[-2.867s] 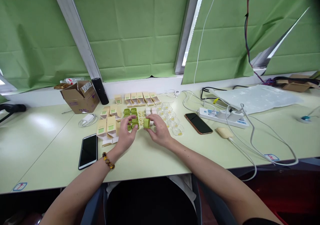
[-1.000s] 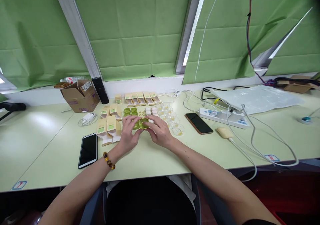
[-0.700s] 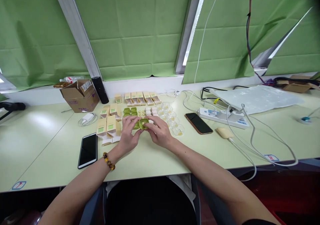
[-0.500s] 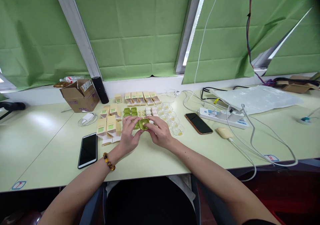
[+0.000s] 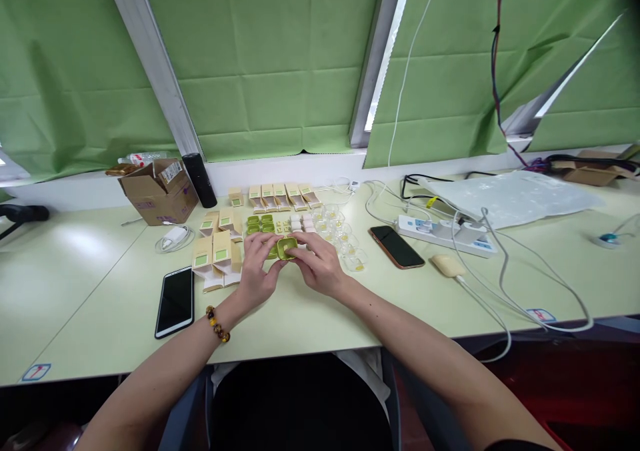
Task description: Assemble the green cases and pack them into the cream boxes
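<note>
Forearms [image 5: 407, 336] angled inward, left hand [image 5: 257, 272] and right hand [image 5: 321, 265] curled close, both pinching one green cup [image 5: 283, 250]

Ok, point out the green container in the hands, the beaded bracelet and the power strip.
Green container [image 5: 283, 251]: head view, inner side.
Beaded bracelet [image 5: 217, 325]: head view, middle beads.
Power strip [image 5: 434, 236]: head view, near long side.

The pale tabletop [image 5: 320, 324] carries green containers [image 5: 253, 229], small paper cartons [image 5: 221, 243], clear plastic containers [image 5: 355, 261], a white power strip [image 5: 410, 225], two smartphones [image 5: 397, 247] and an opened cardboard box [image 5: 165, 199].
</note>
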A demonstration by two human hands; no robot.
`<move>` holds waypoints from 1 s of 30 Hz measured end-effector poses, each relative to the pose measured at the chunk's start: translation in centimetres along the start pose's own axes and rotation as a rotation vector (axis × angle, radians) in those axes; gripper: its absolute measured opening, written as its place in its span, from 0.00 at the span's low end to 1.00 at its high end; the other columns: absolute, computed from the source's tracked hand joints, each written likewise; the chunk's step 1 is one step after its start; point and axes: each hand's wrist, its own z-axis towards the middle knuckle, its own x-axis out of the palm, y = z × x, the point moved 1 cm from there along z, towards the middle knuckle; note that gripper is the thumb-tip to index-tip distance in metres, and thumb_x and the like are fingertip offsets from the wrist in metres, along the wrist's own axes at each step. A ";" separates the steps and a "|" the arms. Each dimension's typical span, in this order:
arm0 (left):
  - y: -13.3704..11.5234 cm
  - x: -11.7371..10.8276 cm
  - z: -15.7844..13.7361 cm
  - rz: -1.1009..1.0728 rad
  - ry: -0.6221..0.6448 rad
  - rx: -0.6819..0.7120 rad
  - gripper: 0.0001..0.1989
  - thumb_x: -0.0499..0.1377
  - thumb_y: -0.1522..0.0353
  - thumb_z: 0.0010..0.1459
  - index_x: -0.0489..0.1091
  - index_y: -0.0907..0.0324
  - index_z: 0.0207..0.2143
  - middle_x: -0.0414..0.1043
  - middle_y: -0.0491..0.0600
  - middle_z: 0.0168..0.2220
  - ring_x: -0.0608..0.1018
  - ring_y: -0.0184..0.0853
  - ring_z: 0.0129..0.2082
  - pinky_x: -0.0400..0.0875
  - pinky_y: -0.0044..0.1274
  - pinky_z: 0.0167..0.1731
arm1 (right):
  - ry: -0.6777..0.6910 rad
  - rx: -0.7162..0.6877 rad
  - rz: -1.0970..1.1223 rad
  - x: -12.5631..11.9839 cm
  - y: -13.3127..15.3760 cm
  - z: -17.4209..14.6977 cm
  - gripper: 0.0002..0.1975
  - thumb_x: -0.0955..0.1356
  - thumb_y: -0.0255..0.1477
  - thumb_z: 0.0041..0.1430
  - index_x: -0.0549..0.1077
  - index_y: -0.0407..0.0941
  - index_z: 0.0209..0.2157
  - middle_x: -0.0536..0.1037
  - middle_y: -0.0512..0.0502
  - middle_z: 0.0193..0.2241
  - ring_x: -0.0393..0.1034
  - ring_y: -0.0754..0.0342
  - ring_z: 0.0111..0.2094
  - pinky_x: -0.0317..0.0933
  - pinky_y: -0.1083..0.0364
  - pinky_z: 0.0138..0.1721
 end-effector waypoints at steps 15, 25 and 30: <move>0.1 0.0 0.1 -0.023 -0.002 -0.044 0.20 0.62 0.65 0.68 0.70 0.53 0.61 0.76 0.56 0.53 0.72 0.47 0.56 0.71 0.45 0.58 | -0.011 0.023 0.042 0.1 0.1 0.3 0.15 0.66 0.26 0.71 0.75 0.49 0.56 0.80 0.35 0.53 0.78 0.44 0.51 0.77 0.44 0.46; 2.9 0.5 -0.1 -0.523 -0.115 -0.502 0.26 0.69 0.61 0.60 0.69 0.57 0.58 0.75 0.58 0.56 0.80 0.41 0.53 0.78 0.38 0.55 | -0.072 0.185 -0.106 -2.3 -3.4 1.2 0.11 0.65 0.25 0.69 0.75 0.46 0.50 0.82 0.39 0.44 0.74 0.42 0.48 0.72 0.44 0.45; 3.7 0.8 0.0 -0.736 -0.149 -0.632 0.28 0.74 0.62 0.54 0.69 0.58 0.54 0.78 0.57 0.52 0.83 0.40 0.49 0.80 0.36 0.52 | 0.387 0.345 -0.342 -3.9 -5.2 2.1 0.02 0.72 0.27 0.62 0.79 0.45 0.38 0.82 0.43 0.35 0.73 0.44 0.41 0.63 0.46 0.43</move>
